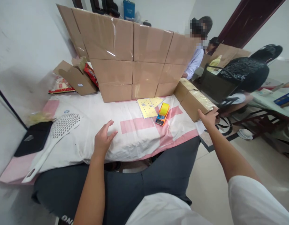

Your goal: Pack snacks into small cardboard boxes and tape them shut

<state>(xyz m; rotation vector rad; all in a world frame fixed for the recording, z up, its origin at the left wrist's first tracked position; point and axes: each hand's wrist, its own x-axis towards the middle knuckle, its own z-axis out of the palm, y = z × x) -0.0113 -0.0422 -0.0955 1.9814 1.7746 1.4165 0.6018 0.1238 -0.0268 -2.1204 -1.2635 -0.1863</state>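
My left hand (104,137) hovers over the front of the cloth-covered table (107,111), thumb and fingers apart, with nothing in it. At the table's right edge, my right hand (208,118) grips the near end of a closed cardboard box (193,106), thumb on the side facing me and fingers over the far side. Behind that box, touching it, is another brown box (182,89). An orange tape dispenser with yellow tape (162,114) lies between my hands. Next to it are yellow patterned sheets (146,107).
Stacked cardboard boxes (135,62) form a wall along the table's back. On the left are a white slotted skimmer (64,126), a black flat case (33,139), an open carton (76,78) and a red-and-white packet (61,84). Other people sit or stand at right, near a chair (220,82).
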